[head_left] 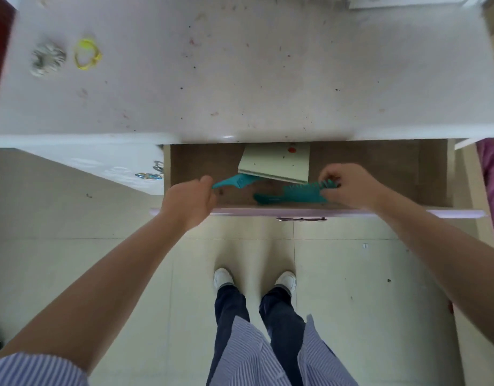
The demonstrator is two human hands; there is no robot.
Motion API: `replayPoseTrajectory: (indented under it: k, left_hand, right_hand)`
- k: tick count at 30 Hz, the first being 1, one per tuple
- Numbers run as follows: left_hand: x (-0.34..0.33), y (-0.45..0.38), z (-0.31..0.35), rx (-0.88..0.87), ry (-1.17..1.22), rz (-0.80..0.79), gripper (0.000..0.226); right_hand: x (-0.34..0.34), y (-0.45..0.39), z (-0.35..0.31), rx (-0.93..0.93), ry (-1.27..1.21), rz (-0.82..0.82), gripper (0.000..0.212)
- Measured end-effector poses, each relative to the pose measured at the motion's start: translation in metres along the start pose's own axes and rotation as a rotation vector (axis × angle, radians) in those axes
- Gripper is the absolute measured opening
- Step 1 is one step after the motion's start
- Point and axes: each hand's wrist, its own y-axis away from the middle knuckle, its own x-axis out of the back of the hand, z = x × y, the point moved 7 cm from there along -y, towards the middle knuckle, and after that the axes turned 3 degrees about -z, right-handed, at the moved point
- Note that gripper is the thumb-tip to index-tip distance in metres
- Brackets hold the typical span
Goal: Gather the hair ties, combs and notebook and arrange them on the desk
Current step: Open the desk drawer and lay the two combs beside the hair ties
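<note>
An open drawer (379,168) under the white desk (240,79) holds a pale green notebook (276,162) and two teal combs. My left hand (193,201) pinches the handle tip of the left teal comb (234,181), whose far end lies under the notebook. My right hand (346,185) grips the toothed end of the right teal comb (290,195). On the desk's far left lie a grey-white scrunchie (48,58) and a yellow hair tie (87,54), side by side and apart.
The drawer's lilac front edge (323,213) with its handle (301,218) juts toward me above the tiled floor. A white cabinet door with shiny handles (151,174) stands at the left. A purple object (493,185) shows at the right edge.
</note>
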Motion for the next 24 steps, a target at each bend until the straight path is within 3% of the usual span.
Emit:
replayPoseTrajectory:
  k: [5,8,11,15,24]
  left_hand:
    - [0.029,0.039,0.001,-0.024,0.009,0.002,0.02]
    - [0.057,0.048,-0.011,0.064,0.174,0.13,0.017]
    - [0.077,0.037,-0.03,0.204,0.184,0.235,0.021]
    - [0.097,0.009,-0.061,0.447,0.216,0.312,0.021]
    - [0.116,-0.082,-0.142,0.459,0.246,0.397,0.022]
  right_hand:
    - [0.039,0.016,-0.06,0.15,-0.257,0.233,0.012]
    - [0.055,0.007,-0.091,0.231,-0.306,0.373,0.014]
    - [0.069,-0.01,-0.113,0.233,-0.418,0.48,0.017]
    - [0.074,-0.054,-0.147,0.194,-0.592,0.44,0.018]
    - [0.082,-0.199,-0.237,0.206,-0.408,0.411,0.028]
